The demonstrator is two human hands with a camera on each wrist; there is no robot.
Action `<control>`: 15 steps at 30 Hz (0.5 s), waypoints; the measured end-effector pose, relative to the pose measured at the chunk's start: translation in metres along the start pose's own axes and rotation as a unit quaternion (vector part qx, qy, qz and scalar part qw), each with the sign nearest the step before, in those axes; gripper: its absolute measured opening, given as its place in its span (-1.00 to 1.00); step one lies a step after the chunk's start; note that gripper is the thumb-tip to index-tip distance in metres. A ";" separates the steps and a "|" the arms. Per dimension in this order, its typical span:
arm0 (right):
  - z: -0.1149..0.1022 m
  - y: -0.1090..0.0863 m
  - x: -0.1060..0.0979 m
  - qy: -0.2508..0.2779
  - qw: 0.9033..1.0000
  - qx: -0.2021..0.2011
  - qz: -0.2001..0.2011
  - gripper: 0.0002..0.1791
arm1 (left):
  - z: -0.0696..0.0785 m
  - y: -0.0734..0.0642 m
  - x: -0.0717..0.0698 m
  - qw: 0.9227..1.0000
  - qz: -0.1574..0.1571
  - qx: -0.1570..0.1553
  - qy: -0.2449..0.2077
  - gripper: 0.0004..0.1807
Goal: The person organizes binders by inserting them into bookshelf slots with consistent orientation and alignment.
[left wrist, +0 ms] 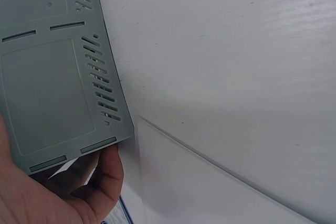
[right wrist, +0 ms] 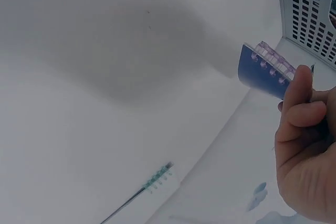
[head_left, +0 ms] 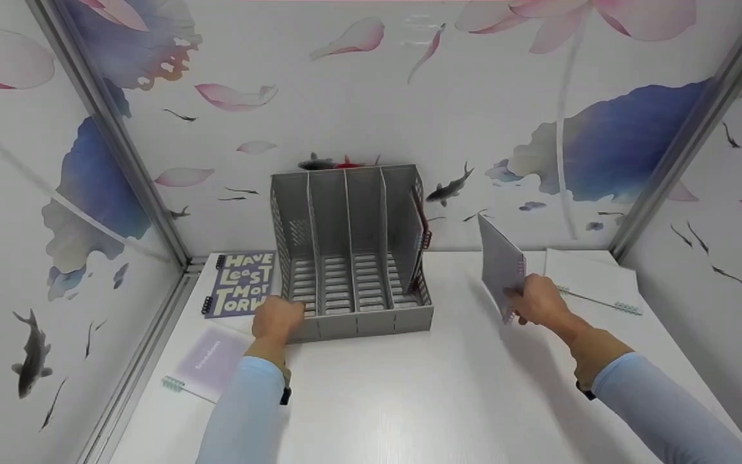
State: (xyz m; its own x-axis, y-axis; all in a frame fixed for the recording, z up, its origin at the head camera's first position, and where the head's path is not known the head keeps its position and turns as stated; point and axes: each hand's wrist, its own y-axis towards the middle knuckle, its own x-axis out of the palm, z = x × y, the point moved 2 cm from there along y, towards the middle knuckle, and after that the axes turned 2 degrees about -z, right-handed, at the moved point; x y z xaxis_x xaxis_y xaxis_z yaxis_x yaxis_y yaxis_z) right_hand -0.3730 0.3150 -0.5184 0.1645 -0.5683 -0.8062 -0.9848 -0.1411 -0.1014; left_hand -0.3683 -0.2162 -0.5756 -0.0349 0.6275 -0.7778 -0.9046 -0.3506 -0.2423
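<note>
Your right hand [head_left: 542, 301] pinches the notebook [head_left: 500, 261] by its ringed edge, so it could twist; your left hand [head_left: 277, 319], gripping the organizer [head_left: 358, 325], could drag that askew

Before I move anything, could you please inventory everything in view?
four-slot file organizer: 1, grey, table's rear
held notebook: 1, blue cover, pinkish coils, in the right hand
slotted notebook: at least 1, dark red edge, organizer's rightmost slot
lettered notebook: 1, purple, pale letters, left of organizer
"freedom" notebook: 1, lilac, green coils, table's left side
plain notebook: 1, white, green coils, table's right rear
table: 1, white, beneath
flower-and-fish wall panels: 3, mostly white, left, back, right
metal posts: 2, grey, rear corners
sleeves: 2, light blue, forearms
wrist straps: 2, dark, wrists
left hand: 1, bare, gripping organizer's front left
right hand: 1, bare, pinching held notebook
</note>
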 end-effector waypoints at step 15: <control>-0.026 -0.022 0.002 0.060 0.997 -0.019 -0.036 -0.65 | -0.003 0.001 0.001 1.000 -0.003 0.003 0.001 -0.52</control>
State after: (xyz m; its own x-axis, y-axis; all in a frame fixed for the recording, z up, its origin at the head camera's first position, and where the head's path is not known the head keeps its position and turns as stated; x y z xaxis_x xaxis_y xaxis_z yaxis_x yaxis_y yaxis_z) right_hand -0.3493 0.2958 -0.5027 0.2424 -0.6479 -0.7222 -0.9677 -0.2149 -0.1320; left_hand -0.3684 -0.2183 -0.5783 -0.0277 0.6281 -0.7776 -0.9077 -0.3417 -0.2436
